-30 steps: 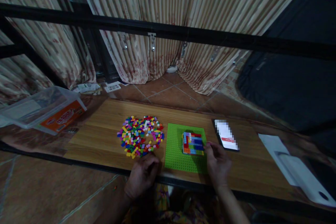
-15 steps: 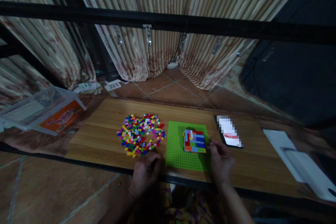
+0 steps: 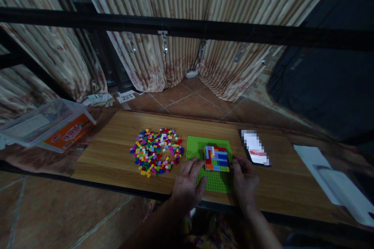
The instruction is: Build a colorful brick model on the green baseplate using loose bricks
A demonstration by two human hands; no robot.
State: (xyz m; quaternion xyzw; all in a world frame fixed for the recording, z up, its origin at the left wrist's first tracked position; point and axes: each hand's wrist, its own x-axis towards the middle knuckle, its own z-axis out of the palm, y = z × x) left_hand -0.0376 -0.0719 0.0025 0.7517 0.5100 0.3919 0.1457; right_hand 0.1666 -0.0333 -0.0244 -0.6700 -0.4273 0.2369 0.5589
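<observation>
Brick block [image 3: 216, 158], a flat multicoloured patch of small bricks, sits pressed onto the right-hand part of the green baseplate [image 3: 195, 148], which lies flat on the wooden table [image 3: 111, 151]. Left hand [image 3: 188, 183] rests on the near left part of the baseplate, fingers spread wide and flat, holding nothing; its fingertips [image 3: 202, 163] lie just beside the block's left edge. Right hand [image 3: 244, 177] sits at the block's near right corner, fingers curled against that edge; whether it pinches a brick cannot be told in this dim light. The block lies between the two hands and just beyond them, roughly square, with no clear long axis. The right hand is the nearer, touching it.

Loose bricks [image 3: 156, 151] lie heaped left of the baseplate, well clear of both hands. A phone [image 3: 254, 148] lies to the right.
</observation>
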